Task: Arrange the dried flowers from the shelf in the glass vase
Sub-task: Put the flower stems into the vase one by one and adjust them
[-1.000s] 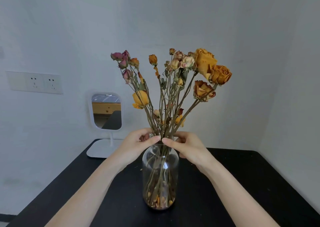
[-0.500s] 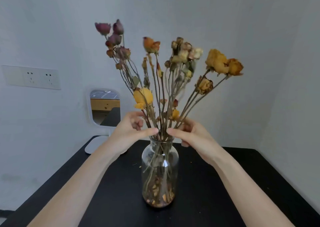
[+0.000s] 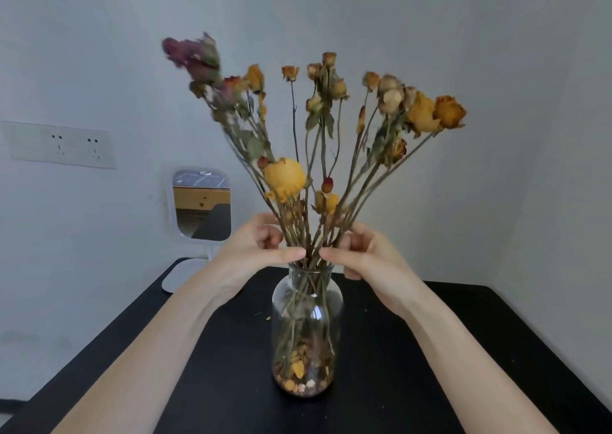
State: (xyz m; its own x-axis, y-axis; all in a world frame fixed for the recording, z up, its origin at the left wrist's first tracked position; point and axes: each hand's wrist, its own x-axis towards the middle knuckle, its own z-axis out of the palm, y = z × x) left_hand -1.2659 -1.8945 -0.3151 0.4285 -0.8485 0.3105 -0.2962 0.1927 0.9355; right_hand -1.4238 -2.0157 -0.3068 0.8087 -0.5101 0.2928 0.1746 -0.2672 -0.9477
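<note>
Our left hand (image 3: 255, 251) and right hand (image 3: 367, 258) each curl fingers and thumb round the dried flowers (image 3: 284, 178), gripping the stems just above the neck of the vase (image 3: 306, 327), which stands on the table (image 3: 430, 350).

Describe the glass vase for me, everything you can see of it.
The glass vase is clear, bottle-shaped, with rounded shoulders and a short neck. It stands upright on the black table, holding the dried flowers, with loose petals at its bottom. The left hand and right hand grip the stems just above its rim.
</note>
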